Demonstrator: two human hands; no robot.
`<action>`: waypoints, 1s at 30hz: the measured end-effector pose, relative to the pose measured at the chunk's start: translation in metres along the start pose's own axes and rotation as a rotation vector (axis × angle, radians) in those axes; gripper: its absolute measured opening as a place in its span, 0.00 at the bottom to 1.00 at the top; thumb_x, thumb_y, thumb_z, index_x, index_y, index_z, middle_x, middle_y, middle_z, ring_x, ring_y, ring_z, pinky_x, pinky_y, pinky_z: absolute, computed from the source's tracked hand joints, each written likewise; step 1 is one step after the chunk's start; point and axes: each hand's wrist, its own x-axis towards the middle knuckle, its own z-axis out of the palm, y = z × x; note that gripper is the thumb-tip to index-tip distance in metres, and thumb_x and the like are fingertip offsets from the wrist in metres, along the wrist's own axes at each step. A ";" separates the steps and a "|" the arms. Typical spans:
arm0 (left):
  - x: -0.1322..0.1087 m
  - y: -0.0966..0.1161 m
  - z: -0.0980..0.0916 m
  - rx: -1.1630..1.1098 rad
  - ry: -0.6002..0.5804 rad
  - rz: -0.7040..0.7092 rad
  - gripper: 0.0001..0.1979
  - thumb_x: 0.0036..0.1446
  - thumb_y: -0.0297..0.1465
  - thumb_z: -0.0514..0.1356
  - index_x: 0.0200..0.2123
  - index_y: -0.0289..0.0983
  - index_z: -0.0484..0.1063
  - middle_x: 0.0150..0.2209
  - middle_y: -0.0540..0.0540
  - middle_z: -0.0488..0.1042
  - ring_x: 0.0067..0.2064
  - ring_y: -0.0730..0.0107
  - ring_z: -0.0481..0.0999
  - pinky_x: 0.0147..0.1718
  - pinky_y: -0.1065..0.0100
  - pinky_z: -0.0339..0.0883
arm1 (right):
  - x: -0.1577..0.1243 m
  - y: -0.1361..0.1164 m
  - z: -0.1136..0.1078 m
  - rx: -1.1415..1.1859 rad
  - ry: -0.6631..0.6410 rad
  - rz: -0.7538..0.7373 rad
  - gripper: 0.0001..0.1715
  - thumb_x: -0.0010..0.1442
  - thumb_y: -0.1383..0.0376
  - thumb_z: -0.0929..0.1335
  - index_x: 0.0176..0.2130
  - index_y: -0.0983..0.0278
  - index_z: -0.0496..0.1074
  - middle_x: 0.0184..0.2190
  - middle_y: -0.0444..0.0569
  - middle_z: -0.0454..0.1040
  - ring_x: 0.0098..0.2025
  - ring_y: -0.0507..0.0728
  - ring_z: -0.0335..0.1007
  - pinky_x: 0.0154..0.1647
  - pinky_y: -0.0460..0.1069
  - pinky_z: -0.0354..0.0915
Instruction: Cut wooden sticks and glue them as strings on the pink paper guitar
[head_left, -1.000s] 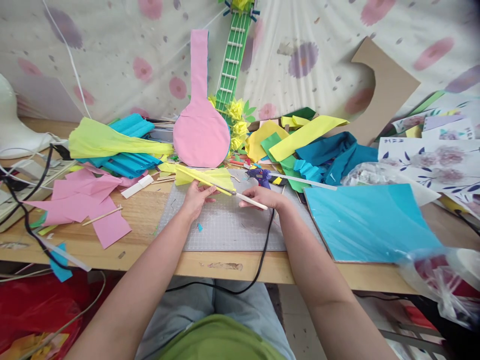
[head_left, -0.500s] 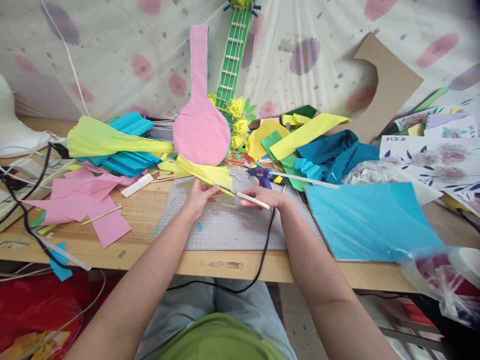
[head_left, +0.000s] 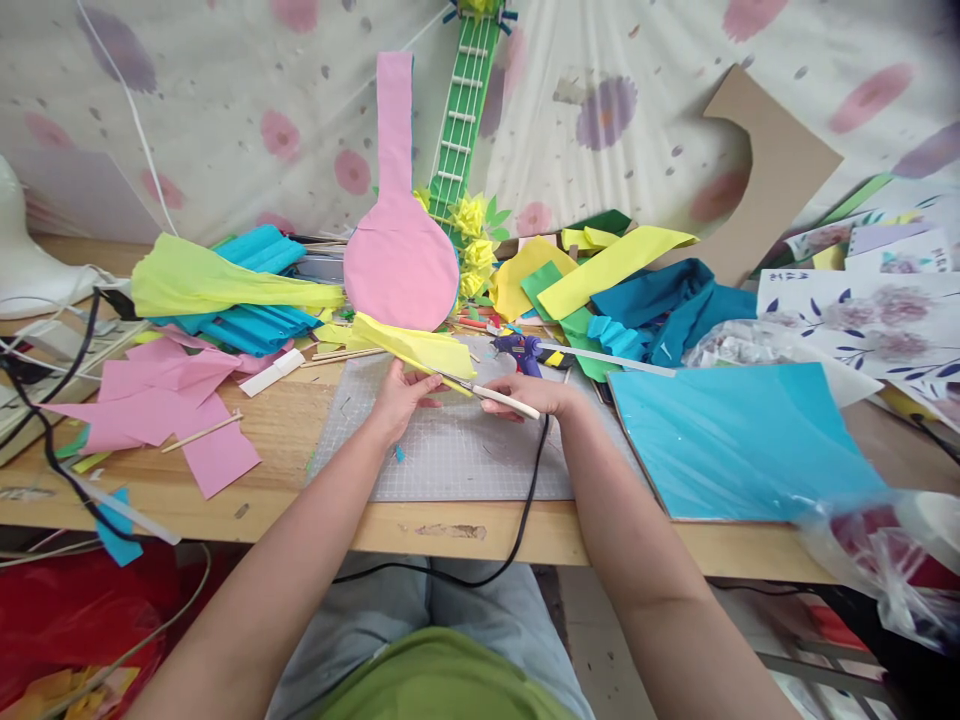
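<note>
Over the grey cutting mat (head_left: 465, 465), my left hand (head_left: 401, 403) pinches the lower edge of a yellow paper piece (head_left: 424, 347). White-handled scissors (head_left: 514, 402) are in my right hand (head_left: 525, 393), their blades pointing left at the paper's lower edge near my left fingertips. Behind the paper stands a pink banjo-like shape (head_left: 402, 262) with a long neck. A purple glue gun (head_left: 523, 352) lies just beyond my right hand, with a white stick coming out of its back.
Pink paper scraps (head_left: 161, 395) and blue crepe paper (head_left: 259, 330) lie at left. At right are a blue sheet (head_left: 750, 440) and a cardboard cutout (head_left: 780, 170). A black cable (head_left: 534, 480) crosses the mat and table edge.
The scissor blades and the yellow paper's lower edge have shifted very slightly, and the paper looks more spread toward the right. Both hands stay almost in place.
</note>
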 end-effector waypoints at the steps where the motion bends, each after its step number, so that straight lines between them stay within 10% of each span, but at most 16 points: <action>1: 0.000 0.000 0.001 -0.003 0.001 0.002 0.29 0.35 0.30 0.67 0.42 0.39 0.59 0.28 0.52 0.73 0.29 0.70 0.76 0.19 0.76 0.68 | 0.001 -0.001 0.000 0.007 0.001 0.003 0.27 0.49 0.44 0.63 0.23 0.65 0.57 0.16 0.38 0.56 0.18 0.45 0.53 0.18 0.43 0.52; 30: 0.000 -0.001 0.001 -0.031 0.038 0.002 0.28 0.36 0.30 0.67 0.42 0.39 0.60 0.29 0.51 0.74 0.30 0.72 0.76 0.19 0.77 0.67 | 0.006 0.004 0.001 0.049 0.066 0.039 0.26 0.47 0.46 0.65 0.22 0.65 0.57 0.14 0.36 0.54 0.15 0.44 0.50 0.15 0.42 0.47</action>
